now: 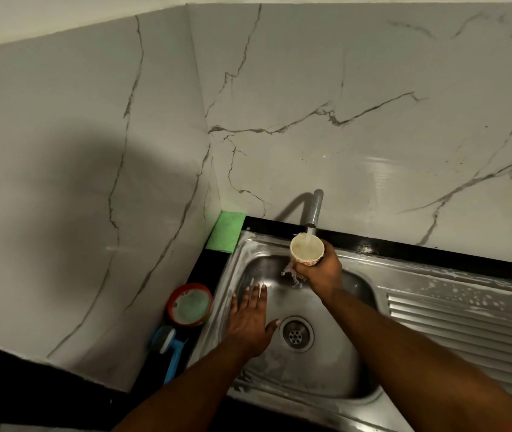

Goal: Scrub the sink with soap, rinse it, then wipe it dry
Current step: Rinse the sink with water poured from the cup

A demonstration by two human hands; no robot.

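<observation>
A cup [307,252] is gripped by the right hand [321,274] under the running tap [314,210]. The left hand [248,322] is laid flat, fingers [256,294] straight, in the sink [326,375]. Overfilled, the cup could be spilled onto the bench [435,248].

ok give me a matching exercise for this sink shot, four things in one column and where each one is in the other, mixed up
Things
1. small cream cup
2. green rectangular pad
3. round red-rimmed tub
4. blue-handled brush

Places
a. on the black counter, nearest the camera
b. in the right hand, under the running metal tap
c. in the corner where the marble walls meet
d. on the counter, between the pad and the brush

Pairs: 1-b, 2-c, 3-d, 4-a
</observation>
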